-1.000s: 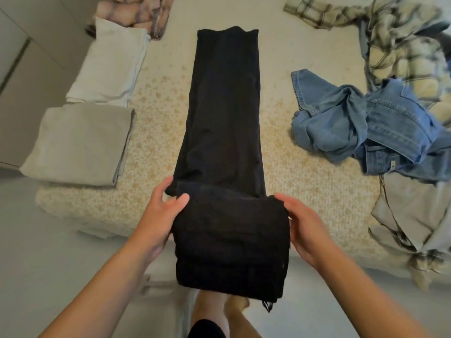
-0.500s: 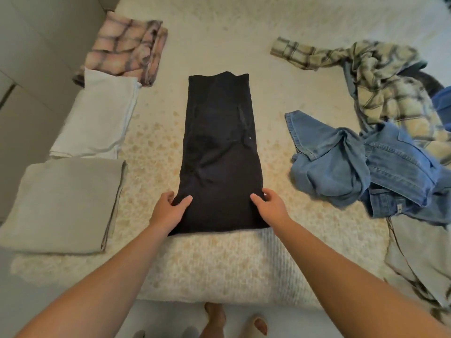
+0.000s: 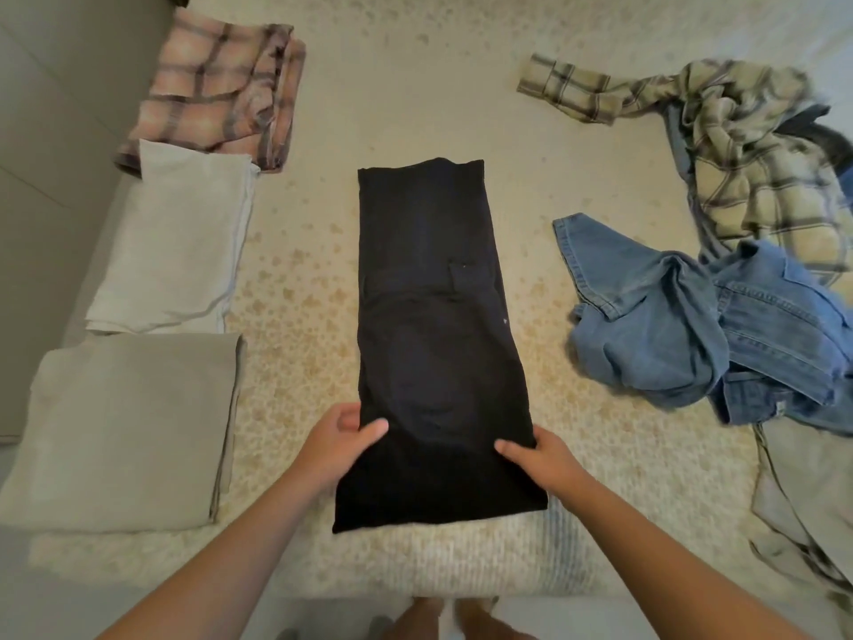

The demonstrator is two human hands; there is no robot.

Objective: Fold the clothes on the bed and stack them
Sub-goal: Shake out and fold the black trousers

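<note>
1. Gripping the black trousers [image 3: 434,344] at their near end, left hand [image 3: 339,438] and right hand [image 3: 537,457] pinch either edge, fingers clamped.
2. Trousers lie mid-bed [image 3: 415,99].
3. Risk: uneven lifting skews the fold.

Soft even daylight, faint shadows, no glare — wide-angle bowing at edges, slight blur

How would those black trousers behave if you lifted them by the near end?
The black trousers would probably droop and unfold, being soft cloth lying flat in layers. They look light, since the left hand and right hand grip only their edges. Rolling seems unlikely.
</note>
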